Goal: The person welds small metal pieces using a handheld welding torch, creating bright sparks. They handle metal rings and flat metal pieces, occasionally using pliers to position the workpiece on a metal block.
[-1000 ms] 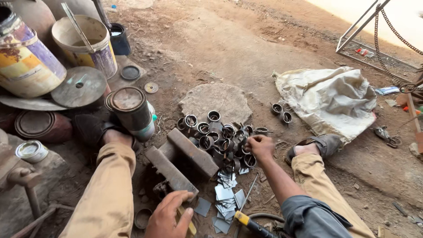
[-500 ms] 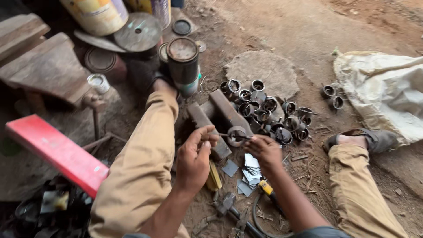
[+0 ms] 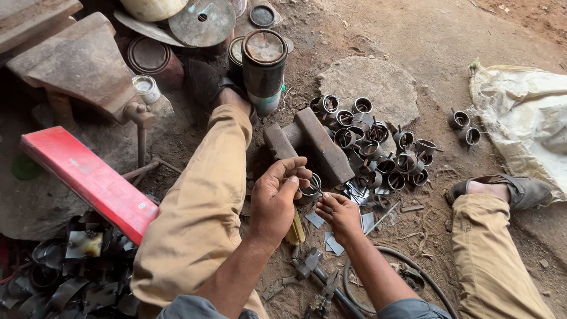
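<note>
Between the knees, on dirt, the left hand pinched one metal ring with thumb and curled fingers, holding it just off the iron block. Beside it the right hand had its fingers loosely bent; whether it gripped anything, I could not tell. Behind the block lay a heap of rings, roughly twenty, with two more apart near one sack. One flat stone sat beyond. Several cut plates littered the ground under the hands. One can stood by the left foot, one red bar lay left, and one hose curved below the right forearm.
</note>
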